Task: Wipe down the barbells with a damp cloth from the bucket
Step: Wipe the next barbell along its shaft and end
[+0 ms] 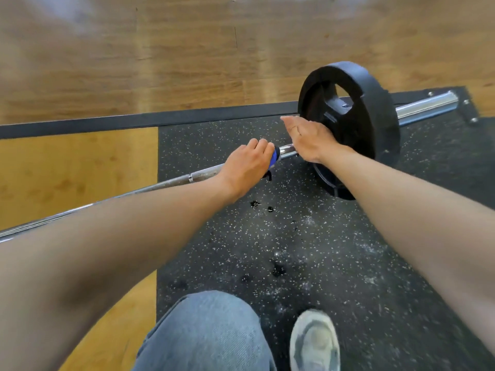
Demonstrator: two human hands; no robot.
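Cloth wrapped on the bar, just short of the plate.

The left hand (247,163) has its fingers curled over the barbell (171,182), gripping a blue cloth (274,162) against the shaft; only a little of the cloth shows at the fingertips. Just to its right, the right hand (308,137) lies over the chrome with fingers straight and together, holding nothing, close beside the inner face of the black weight plate (356,124). The bar runs from near left to far right, its chrome sleeve end (428,107) sticking out past the plate. It all sits on a speckled black rubber mat (348,263), with dark wet spots (277,269) near the person's knee in blue jeans (209,330) and grey shoe (314,341). Wooden floor (160,62) lies beyond.
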